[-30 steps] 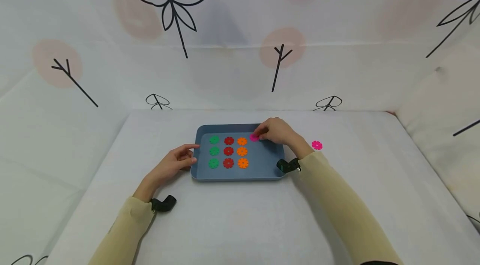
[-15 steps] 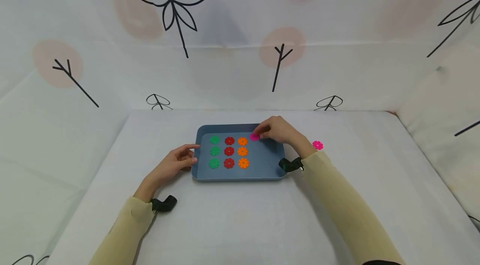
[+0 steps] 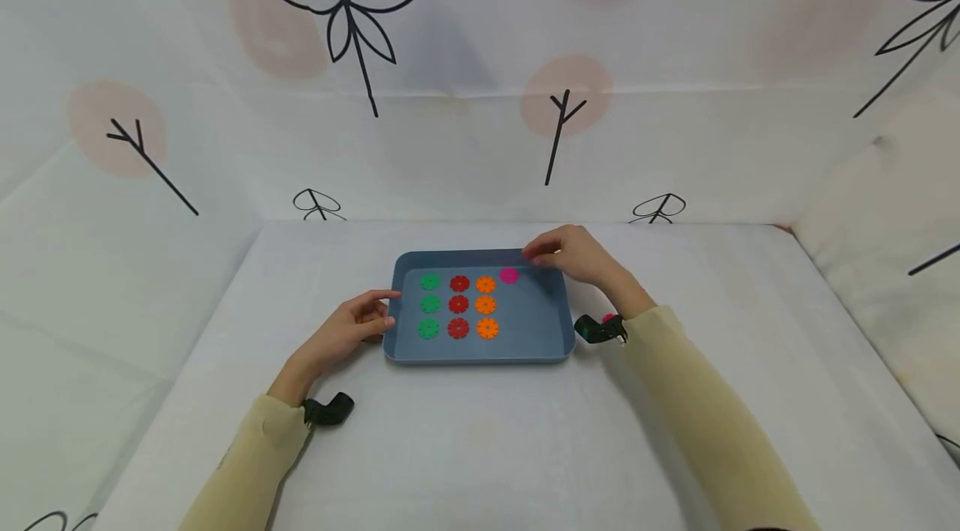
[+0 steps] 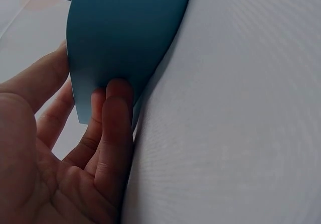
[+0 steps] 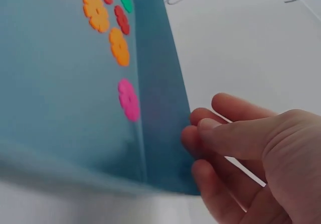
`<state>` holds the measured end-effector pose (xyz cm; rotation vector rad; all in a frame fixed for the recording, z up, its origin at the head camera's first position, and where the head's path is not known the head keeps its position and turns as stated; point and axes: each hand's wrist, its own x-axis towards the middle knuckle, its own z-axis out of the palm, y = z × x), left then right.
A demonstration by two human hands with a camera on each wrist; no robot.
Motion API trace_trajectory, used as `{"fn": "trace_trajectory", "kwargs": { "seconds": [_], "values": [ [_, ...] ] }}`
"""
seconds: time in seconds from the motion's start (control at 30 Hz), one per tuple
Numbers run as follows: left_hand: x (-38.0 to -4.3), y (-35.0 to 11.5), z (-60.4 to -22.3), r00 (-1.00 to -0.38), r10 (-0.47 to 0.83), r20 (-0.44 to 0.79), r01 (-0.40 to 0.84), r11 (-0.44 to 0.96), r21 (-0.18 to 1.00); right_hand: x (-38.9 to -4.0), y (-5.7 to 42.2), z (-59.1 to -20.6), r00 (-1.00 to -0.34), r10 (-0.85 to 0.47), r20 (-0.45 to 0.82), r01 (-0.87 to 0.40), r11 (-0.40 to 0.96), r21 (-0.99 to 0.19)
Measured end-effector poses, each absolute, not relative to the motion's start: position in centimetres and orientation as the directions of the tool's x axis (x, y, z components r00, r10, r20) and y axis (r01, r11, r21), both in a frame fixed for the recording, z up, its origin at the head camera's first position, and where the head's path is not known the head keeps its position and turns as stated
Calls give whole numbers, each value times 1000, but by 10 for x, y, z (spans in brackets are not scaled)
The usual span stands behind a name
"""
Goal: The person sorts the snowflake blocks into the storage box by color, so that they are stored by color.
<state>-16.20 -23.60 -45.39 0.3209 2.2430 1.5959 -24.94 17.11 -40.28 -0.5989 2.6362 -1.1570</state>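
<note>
A blue-grey tray (image 3: 480,350) lies on the white-covered table. In it sit flower-shaped discs in columns: green discs (image 3: 429,304), red discs (image 3: 458,304), orange discs (image 3: 486,305), and one pink disc (image 3: 509,275) at the far right of the top row. My left hand (image 3: 347,329) holds the tray's left edge, its fingertips against the outer wall (image 4: 125,38) in the left wrist view. Over the tray's far right corner is my right hand (image 3: 573,254), fingers loosely bent and nothing between them. In the right wrist view its fingertips (image 5: 193,138) are right at the rim.
Another pink disc (image 3: 609,318) shows partly behind the camera on my right wrist (image 3: 598,329), on the table right of the tray. White cloth walls (image 3: 450,147) with drawn plants stand behind and at both sides.
My right hand has let go of the pink disc, leaving it in the tray, and moved right and up to the far right corner. The left hand has stayed at the tray's edge.
</note>
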Motion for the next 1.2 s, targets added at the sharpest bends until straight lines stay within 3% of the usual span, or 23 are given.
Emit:
{"fn": "trace_trajectory", "kwargs": {
  "seconds": [0.5,0.8,1.2],
  "values": [
    [-162,-238,-454,-905,392,-165,-33,323,946,-238,239,-411,-962,-273,0,-193,680,-708],
    [-161,-236,-454,-903,394,-169,-39,317,948,-222,288,-429,-987,-124,-101,-25,744,-667],
    [-162,-237,-450,-904,393,-170,-38,321,946,-213,328,-449,-977,-154,-150,2,691,-723]
  ]
}}
